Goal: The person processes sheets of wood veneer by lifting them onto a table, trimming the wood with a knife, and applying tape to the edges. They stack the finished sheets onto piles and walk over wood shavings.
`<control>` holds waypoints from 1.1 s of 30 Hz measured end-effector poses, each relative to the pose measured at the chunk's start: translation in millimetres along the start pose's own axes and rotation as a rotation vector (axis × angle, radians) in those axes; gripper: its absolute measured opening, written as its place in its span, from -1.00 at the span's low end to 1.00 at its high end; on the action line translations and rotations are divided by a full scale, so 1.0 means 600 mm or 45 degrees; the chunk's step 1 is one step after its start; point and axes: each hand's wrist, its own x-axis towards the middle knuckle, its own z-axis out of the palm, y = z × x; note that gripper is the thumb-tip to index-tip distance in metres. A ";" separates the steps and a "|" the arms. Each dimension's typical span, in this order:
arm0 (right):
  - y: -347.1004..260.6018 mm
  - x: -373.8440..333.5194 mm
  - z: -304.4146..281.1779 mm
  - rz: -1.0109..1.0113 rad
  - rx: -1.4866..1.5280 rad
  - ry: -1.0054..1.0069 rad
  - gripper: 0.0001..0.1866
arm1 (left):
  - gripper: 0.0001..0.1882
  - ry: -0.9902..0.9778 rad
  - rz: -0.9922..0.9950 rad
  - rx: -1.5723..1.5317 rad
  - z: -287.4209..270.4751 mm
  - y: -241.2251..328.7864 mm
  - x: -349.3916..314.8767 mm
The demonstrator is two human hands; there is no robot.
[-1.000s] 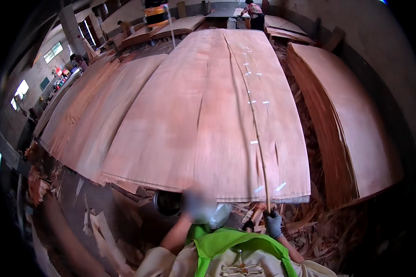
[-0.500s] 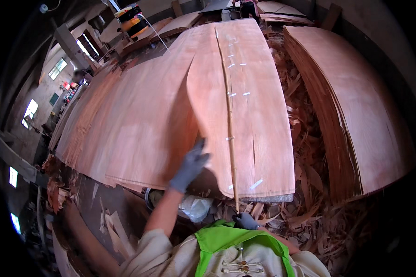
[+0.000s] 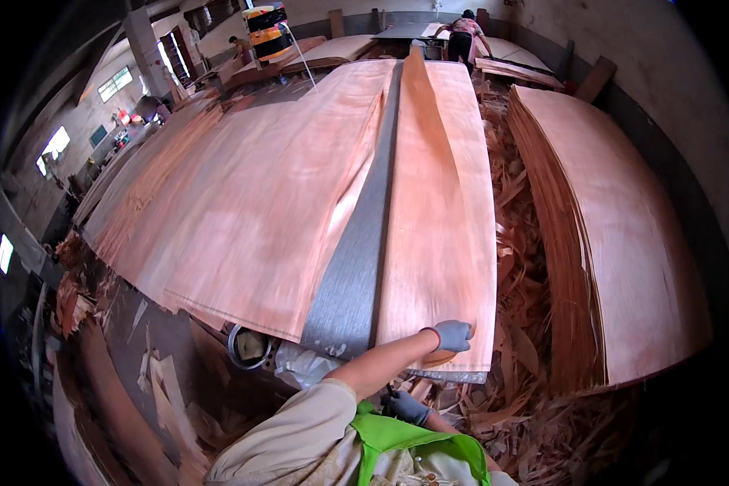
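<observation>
- The gloved left hand (image 3: 452,335) is at the near end of the narrow wood-veneer sheet (image 3: 425,259), fingers bent; whether they pinch its edge, I cannot tell.
- That sheet's long axis runs away ahead of this hand, with a raised fold at the far part.
- The gloved right hand (image 3: 410,408), nearer the body and farther from the sheet, has an unclear grip.
- Leftward of the left hand: grey surface (image 3: 352,279), then wide veneer sheet (image 3: 243,219).
</observation>
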 end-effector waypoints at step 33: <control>-0.292 -0.276 -0.348 -0.393 0.014 1.305 -0.80 | -0.74 0.088 -0.265 -1.266 0.358 -0.027 -0.224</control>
